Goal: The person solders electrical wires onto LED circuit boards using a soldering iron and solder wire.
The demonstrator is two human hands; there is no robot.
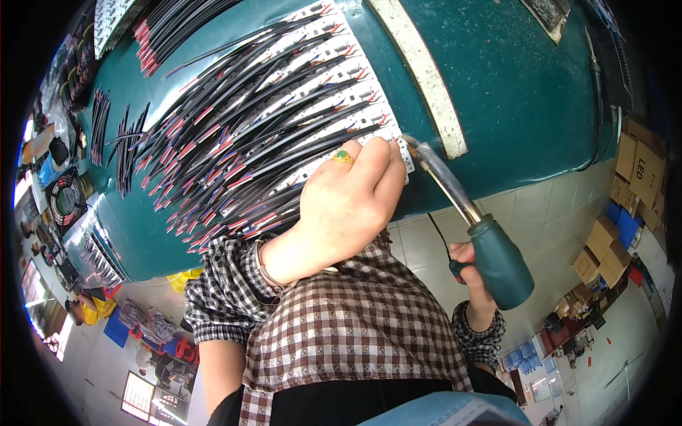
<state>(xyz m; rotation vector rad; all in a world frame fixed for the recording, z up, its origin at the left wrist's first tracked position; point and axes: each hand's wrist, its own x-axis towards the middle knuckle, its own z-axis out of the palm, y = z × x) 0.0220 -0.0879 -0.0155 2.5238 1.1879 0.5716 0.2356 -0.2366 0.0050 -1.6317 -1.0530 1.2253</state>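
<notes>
My right hand (477,280) is wrapped round a soldering gun (501,263) with a green body and a long metal barrel. A black and red part shows by my fingers. The barrel slants up and left, its tip at the right edge of the white circuit boards (355,67), close to my left fingertips. Over these boards lies my left hand (348,199), fingers curled and pressed together; what they pinch is hidden. Rows of black cables (249,106) with red, white and blue wire ends fan out left from the boards, several joined at the right edge.
A green mat (497,92) covers the bench. A pale curved strip (423,71) lies right of the boards. More cable bundles (177,35) lie at the far left. A small fan (65,201) stands further left. Cardboard boxes (643,170) are stacked on the right.
</notes>
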